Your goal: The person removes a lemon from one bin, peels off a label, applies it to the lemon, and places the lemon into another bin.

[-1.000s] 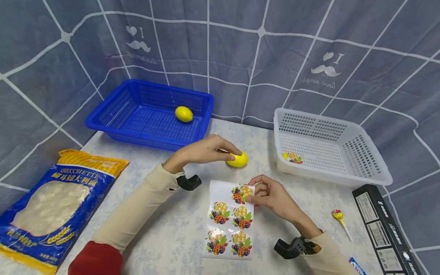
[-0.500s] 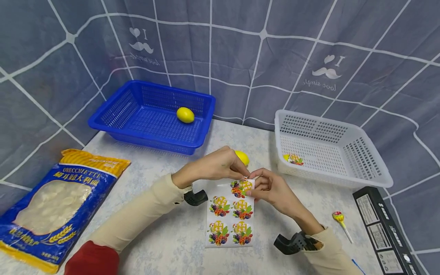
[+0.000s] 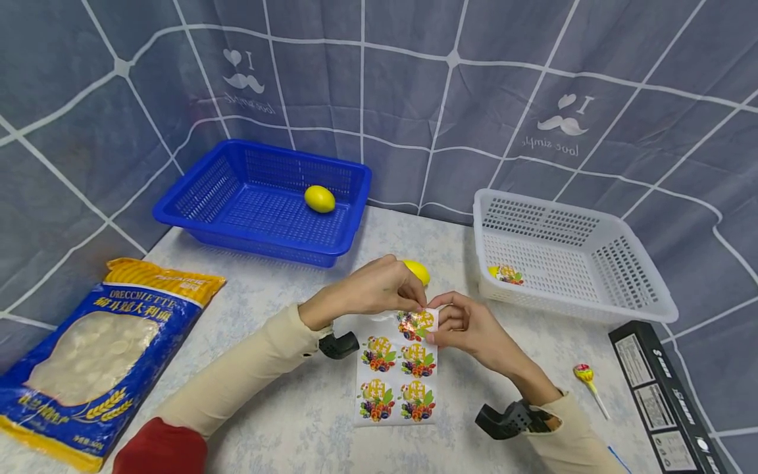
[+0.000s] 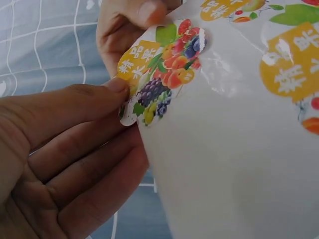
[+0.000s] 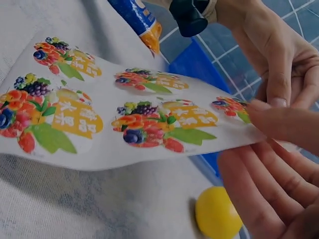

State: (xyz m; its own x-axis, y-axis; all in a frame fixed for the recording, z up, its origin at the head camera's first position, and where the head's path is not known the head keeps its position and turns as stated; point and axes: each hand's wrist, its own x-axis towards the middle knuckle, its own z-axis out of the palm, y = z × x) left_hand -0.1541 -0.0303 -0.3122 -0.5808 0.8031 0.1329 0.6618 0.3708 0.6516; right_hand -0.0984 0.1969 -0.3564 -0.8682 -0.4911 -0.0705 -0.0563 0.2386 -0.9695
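A white sheet of fruit stickers (image 3: 397, 421) hangs between both hands, over the pale tabletop. At its top right corner, my left hand (image 3: 381, 288) pinches the edge of a sticker (image 4: 167, 69) printed with fruit and yellow lettering. In the left wrist view that sticker's edge juts past the sheet's border, under the thumb. My right hand (image 3: 474, 332) grips the sheet by the same corner, thumb on the printed face. Several more stickers fill the rows below. Just behind the left hand lies a yellow lemon (image 3: 418, 271), partly covered by it.
A blue basket (image 3: 260, 245) holding another lemon (image 3: 320, 199) stands at back left. At back right, a white basket (image 3: 568, 306) contains a yellow item with a fruit sticker (image 3: 508, 274). A pasta bag (image 3: 89, 355) lies left; a lollipop (image 3: 583, 374) and black box (image 3: 660, 395) lie right.
My left hand has left the lemon, come toward the sheet and taken hold of the corner sticker. The sheet has shifted slightly; during the last half second the hands barely moved.
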